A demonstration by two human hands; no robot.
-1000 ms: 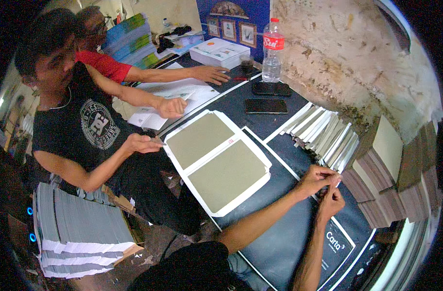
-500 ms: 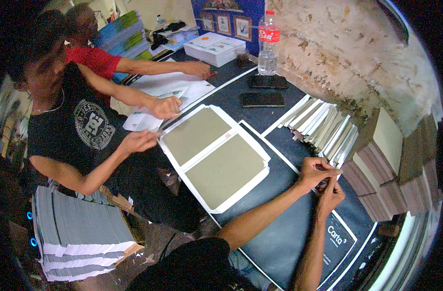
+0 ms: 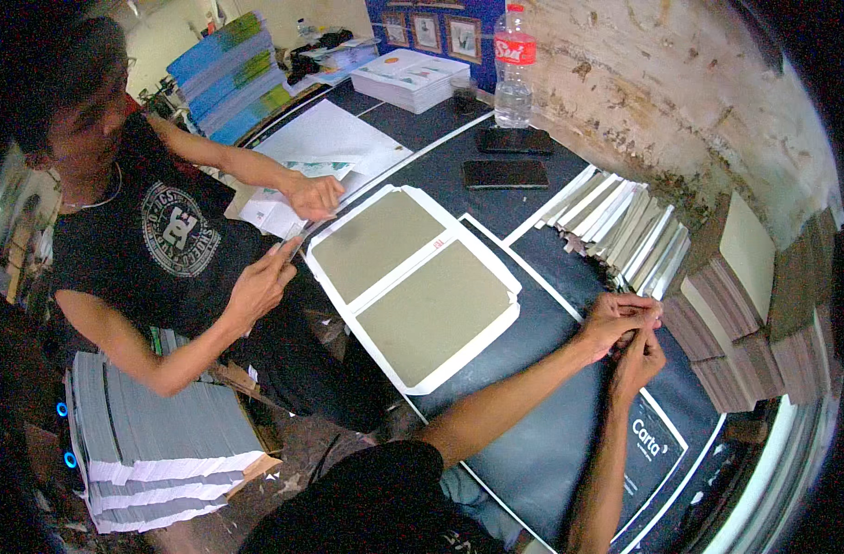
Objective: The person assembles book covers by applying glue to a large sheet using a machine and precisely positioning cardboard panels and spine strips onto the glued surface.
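Pinching left hand [image 3: 609,325] and right hand [image 3: 640,358] closed at frame right, just below paper strips [image 3: 633,231], any contents impossible to tell, with two grey boards [image 3: 436,300] already laid on mid-frame white sheet [image 3: 394,278], seemingly unfolded yet

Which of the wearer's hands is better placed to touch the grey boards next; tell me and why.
Probably the left hand: it is nearer the grey boards, with the right hand farther right, beyond it. Both hands' fingertips are close together near the strips.
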